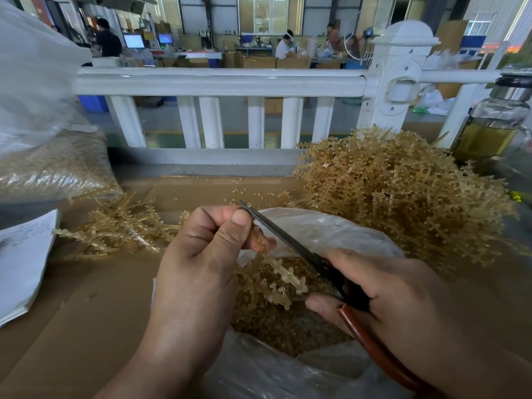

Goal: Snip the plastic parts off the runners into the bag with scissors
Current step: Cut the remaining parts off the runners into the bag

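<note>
Pinched in the closed left hand over the open bag, the runner looks light, thin and springy, best held by its stem, while the right hand grips the scissors; the heap of uncut runners crowds the far right of the worktop.
</note>
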